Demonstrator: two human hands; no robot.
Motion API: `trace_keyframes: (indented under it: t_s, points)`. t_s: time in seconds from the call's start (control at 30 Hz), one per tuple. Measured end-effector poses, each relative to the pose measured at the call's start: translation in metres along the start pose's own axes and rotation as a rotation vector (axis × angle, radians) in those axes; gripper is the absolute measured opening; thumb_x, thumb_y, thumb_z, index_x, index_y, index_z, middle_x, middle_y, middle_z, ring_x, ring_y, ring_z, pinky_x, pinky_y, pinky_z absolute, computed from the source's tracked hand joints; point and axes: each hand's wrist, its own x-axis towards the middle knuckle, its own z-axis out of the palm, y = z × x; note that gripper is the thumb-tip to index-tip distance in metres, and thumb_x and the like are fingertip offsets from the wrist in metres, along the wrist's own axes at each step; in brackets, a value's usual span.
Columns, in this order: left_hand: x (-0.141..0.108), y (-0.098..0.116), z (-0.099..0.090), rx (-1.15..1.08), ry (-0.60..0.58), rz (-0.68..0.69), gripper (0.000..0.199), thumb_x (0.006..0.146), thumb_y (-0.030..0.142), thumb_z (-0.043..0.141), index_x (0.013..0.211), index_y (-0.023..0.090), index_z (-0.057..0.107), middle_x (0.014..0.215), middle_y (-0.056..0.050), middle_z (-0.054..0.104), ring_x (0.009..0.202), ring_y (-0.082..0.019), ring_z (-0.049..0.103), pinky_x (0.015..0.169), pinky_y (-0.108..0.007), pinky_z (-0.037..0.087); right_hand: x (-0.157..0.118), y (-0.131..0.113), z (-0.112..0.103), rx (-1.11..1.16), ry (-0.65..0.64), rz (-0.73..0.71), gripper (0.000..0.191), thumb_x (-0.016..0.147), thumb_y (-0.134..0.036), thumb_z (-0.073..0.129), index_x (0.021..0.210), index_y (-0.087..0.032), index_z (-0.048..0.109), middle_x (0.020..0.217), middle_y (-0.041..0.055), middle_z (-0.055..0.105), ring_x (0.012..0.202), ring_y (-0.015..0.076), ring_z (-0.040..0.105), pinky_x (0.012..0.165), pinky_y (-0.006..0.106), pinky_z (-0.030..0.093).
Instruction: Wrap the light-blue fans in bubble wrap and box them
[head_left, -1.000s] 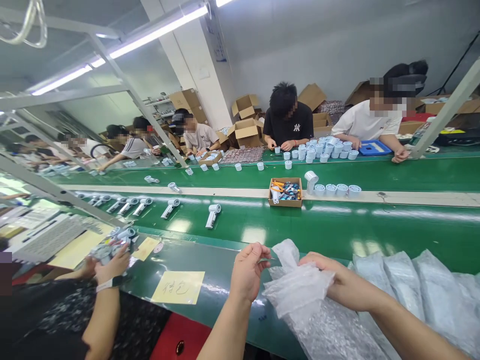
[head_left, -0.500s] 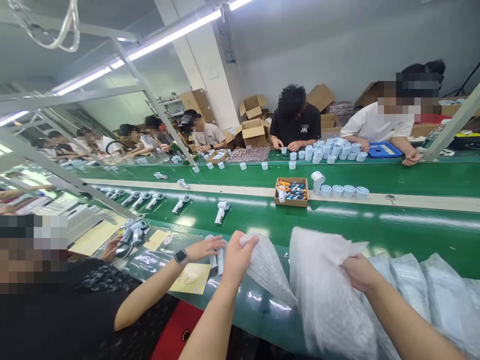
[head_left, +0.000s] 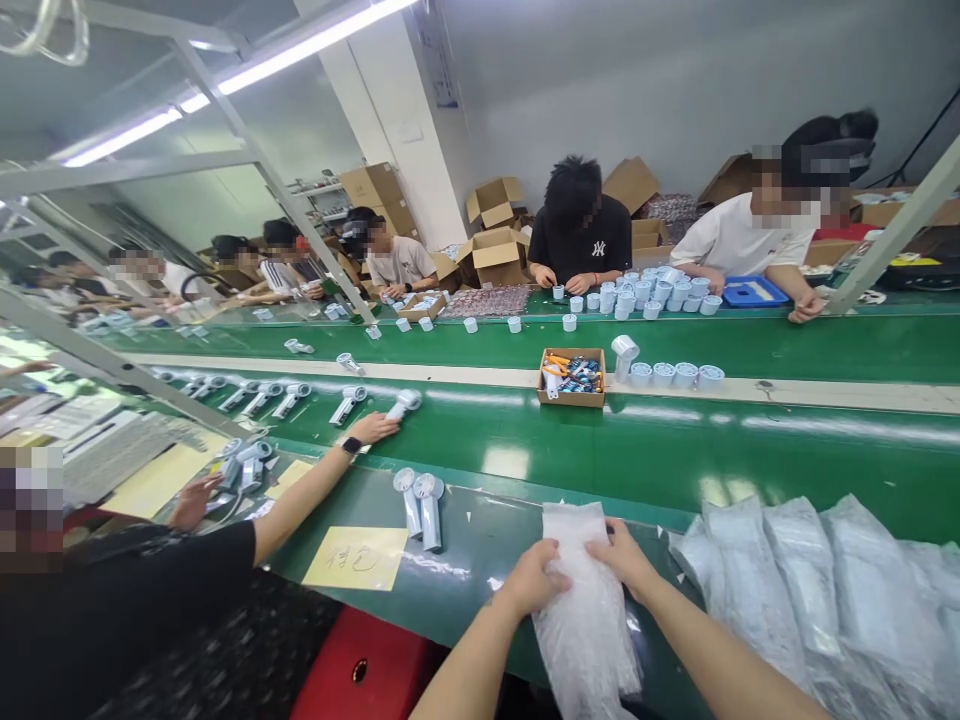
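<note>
A whitish bubble-wrap bag [head_left: 581, 610] hangs over the bench's near edge in front of me. Its left side is pinched by my left hand [head_left: 538, 578], thumb on top. Opposite, my right hand [head_left: 621, 558] grips the upper right edge. Whether anything is inside the bag cannot be made out. Left of my hands, two light-blue handheld fans [head_left: 430, 512] lie side by side on the bench [head_left: 465, 580]. Several bubble-wrapped items [head_left: 810, 570] are lined up to the right of my right hand.
A yellow paper [head_left: 356, 558] with handwriting lies beside the fans. At left, a co-worker's hand [head_left: 375, 428] touches a fan [head_left: 405, 403] on the green conveyor [head_left: 465, 440]. A cardboard box of tools and parts [head_left: 571, 378] stands on the central divider. People sit along the far side.
My hands have come together and lower; the bag, spread wide before, now hangs narrow between them. The co-worker's hand has moved from the bench fans to the conveyor. The view has shifted slightly.
</note>
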Motion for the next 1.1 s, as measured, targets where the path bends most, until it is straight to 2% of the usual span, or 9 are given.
trace_keyframes:
  t_s: [0.1,0.23,0.4,0.5,0.67,0.8,0.9,1.0,1.1]
  points:
    - [0.011,-0.013,0.017,0.14,0.036,-0.002,0.023,0.062,0.012,0.072,0.084,0.016,0.065,0.147,-0.011,0.043,0.124,-0.029,0.047,0.106,-0.042,0.033,-0.008,0.006,-0.013,-0.106,0.151,-0.158,0.061,0.069,-0.039,0.065,0.122,-0.015,0.046,0.12,0.0194,0.058,0.12,0.0368,0.05,0.103,0.058,0.034]
    - [0.016,-0.012,0.013,0.243,0.011,0.039,0.029,0.062,0.004,0.067,0.088,0.018,0.066,0.148,-0.008,0.043,0.129,-0.028,0.042,0.108,-0.042,0.029,-0.032,0.016,-0.011,-0.575,-0.19,-0.664,0.038,0.087,-0.036,0.05,0.121,-0.021,0.058,0.13,0.0158,0.055,0.129,0.0325,0.042,0.11,0.056,0.026]
    - [0.026,-0.004,-0.024,0.227,-0.015,0.061,0.029,0.047,0.008,0.08,0.067,0.019,0.061,0.12,-0.006,0.066,0.111,-0.024,0.056,0.101,-0.034,0.036,-0.03,0.022,0.014,-1.17,-0.405,-0.399,0.121,0.059,-0.073,0.067,0.151,-0.013,0.018,0.159,0.0204,0.001,0.141,0.0454,-0.013,0.111,0.064,-0.001]
    - [0.021,-0.004,-0.057,0.181,0.152,0.02,0.011,0.065,0.014,0.067,0.068,0.019,0.058,0.086,-0.002,0.068,0.089,-0.02,0.06,0.086,-0.032,0.042,-0.017,0.024,0.035,-1.232,-0.347,-0.348,0.128,0.054,-0.084,0.061,0.152,-0.016,0.014,0.158,0.0193,-0.007,0.14,0.0444,-0.018,0.11,0.062,-0.008]
    - [0.002,-0.008,-0.097,0.029,0.297,-0.029,0.013,0.07,0.019,0.058,0.083,0.018,0.058,0.061,0.005,0.054,0.06,-0.013,0.051,0.059,-0.023,0.039,-0.001,0.035,0.061,-1.203,-0.146,-0.421,0.102,0.068,-0.081,0.053,0.149,-0.025,0.028,0.16,0.0151,0.005,0.142,0.0443,-0.011,0.108,0.064,-0.007]
    - [-0.011,-0.004,-0.133,-0.11,0.308,-0.005,0.019,0.071,0.03,0.059,0.085,0.018,0.055,0.063,0.004,0.054,0.056,-0.011,0.049,0.053,-0.021,0.037,-0.005,0.033,0.047,-1.109,-0.159,-0.487,0.088,0.072,-0.076,0.054,0.144,-0.027,0.04,0.158,0.0159,0.019,0.143,0.0446,0.003,0.109,0.066,0.005]
    - [-0.016,0.012,-0.154,-0.247,0.315,0.008,0.028,0.072,0.042,0.06,0.086,0.018,0.053,0.061,0.004,0.054,0.052,-0.011,0.049,0.05,-0.021,0.035,-0.024,0.013,0.034,-0.872,-0.094,-0.601,0.055,0.085,-0.061,0.05,0.124,-0.023,0.062,0.141,0.0163,0.049,0.139,0.0379,0.029,0.11,0.062,0.019]
    - [-0.02,0.036,-0.142,-0.404,0.266,0.053,0.033,0.064,0.043,0.072,0.076,0.018,0.054,0.059,0.004,0.055,0.052,-0.011,0.05,0.05,-0.021,0.037,-0.051,-0.019,0.045,-0.463,0.061,-0.56,0.041,0.088,-0.049,0.052,0.118,-0.023,0.061,0.126,0.0142,0.06,0.122,0.0295,0.052,0.104,0.051,0.038]
    - [-0.021,0.047,-0.115,-0.438,0.15,0.113,0.032,0.066,0.043,0.072,0.078,0.017,0.058,0.064,0.002,0.061,0.056,-0.012,0.055,0.054,-0.021,0.041,-0.071,-0.046,0.069,-0.157,-0.093,-0.305,0.056,0.079,-0.05,0.063,0.127,-0.022,0.051,0.121,0.012,0.063,0.106,0.0259,0.062,0.086,0.04,0.052]
